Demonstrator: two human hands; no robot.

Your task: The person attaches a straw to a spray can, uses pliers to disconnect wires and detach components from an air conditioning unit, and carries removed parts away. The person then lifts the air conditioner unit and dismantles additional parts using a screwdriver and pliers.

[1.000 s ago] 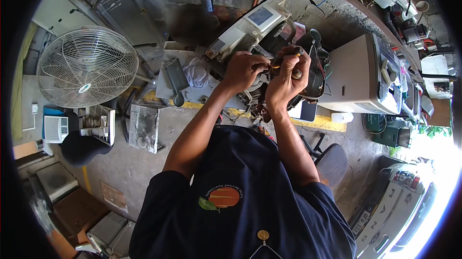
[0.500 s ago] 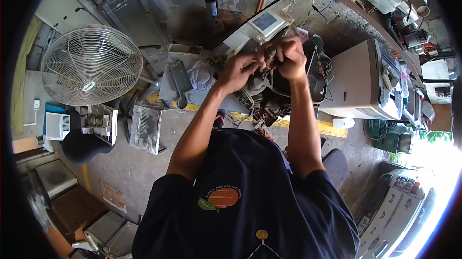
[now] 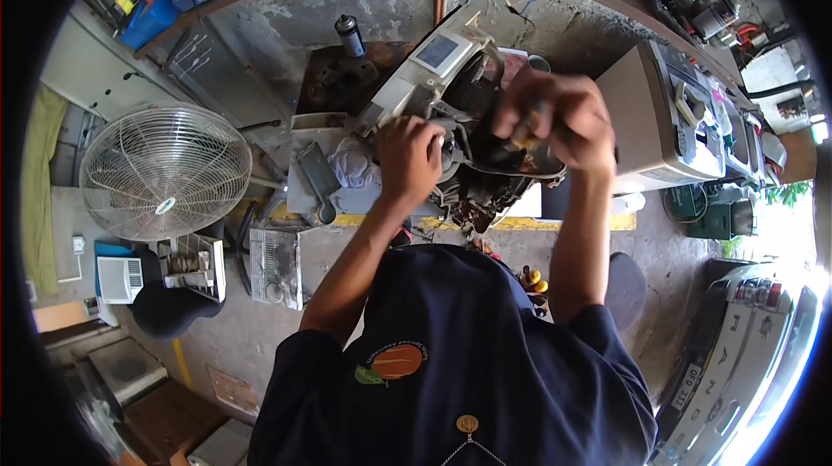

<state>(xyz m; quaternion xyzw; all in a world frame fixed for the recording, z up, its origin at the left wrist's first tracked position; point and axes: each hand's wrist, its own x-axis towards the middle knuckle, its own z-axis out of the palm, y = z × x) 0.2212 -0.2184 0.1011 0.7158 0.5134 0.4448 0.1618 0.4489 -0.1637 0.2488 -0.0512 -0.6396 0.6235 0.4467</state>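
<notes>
Right hand (image 3: 562,118) sits farther from left hand (image 3: 409,158) than before | right: curled, blurred, contents unclear | left: fingers bent by opened machine (image 3: 485,196), grip unclear | machine: on table (image 3: 351,199)

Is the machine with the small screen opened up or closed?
Opened up: grimy inner parts of the machine lie exposed near the left hand, with no cover over them.
</notes>
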